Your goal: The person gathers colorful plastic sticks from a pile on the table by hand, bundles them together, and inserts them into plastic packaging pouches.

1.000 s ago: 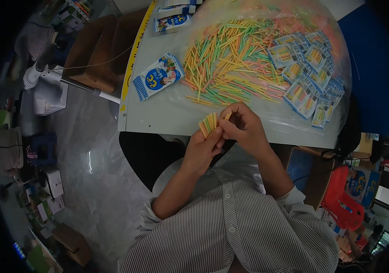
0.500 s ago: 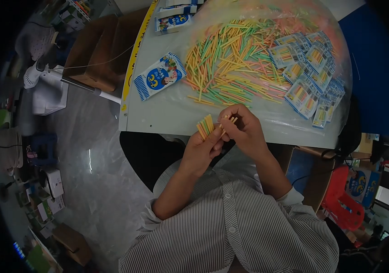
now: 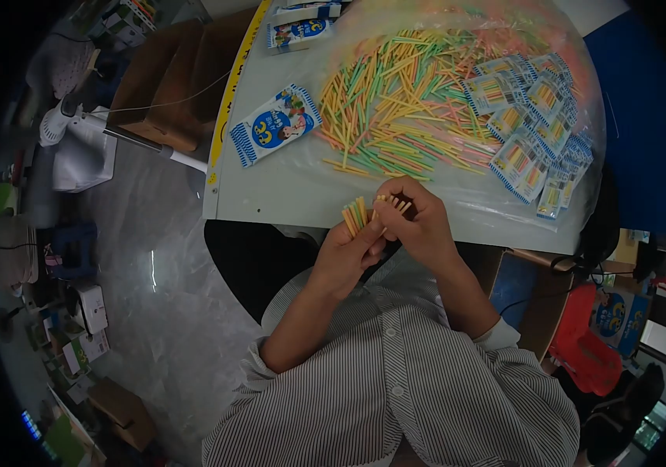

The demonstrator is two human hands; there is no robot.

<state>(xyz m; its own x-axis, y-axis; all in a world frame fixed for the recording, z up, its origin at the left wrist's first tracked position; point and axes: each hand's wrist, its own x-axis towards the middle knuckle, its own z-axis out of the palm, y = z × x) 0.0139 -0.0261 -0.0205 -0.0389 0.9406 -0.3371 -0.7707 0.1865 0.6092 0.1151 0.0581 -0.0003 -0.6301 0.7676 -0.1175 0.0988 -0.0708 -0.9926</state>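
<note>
My left hand is closed round a small bundle of coloured sticks, yellow, green and orange, whose ends fan out above the fingers. Touching it, my right hand pinches a few pale sticks between thumb and fingers. Both hands are at the table's near edge. Beyond them a large loose pile of yellow, green and pink sticks lies on clear plastic. Several small filled clear packets overlap at the pile's right. A blue and white printed packet lies flat at the left.
More printed packets lie at the table's far left. Cardboard boxes and a white fan stand beyond the left edge. A red plastic stool is at the lower right, near an open carton.
My right hand now shows more pale sticks fanned between its fingers than a second ago. My left hand has stayed nearly in place round its bundle.
</note>
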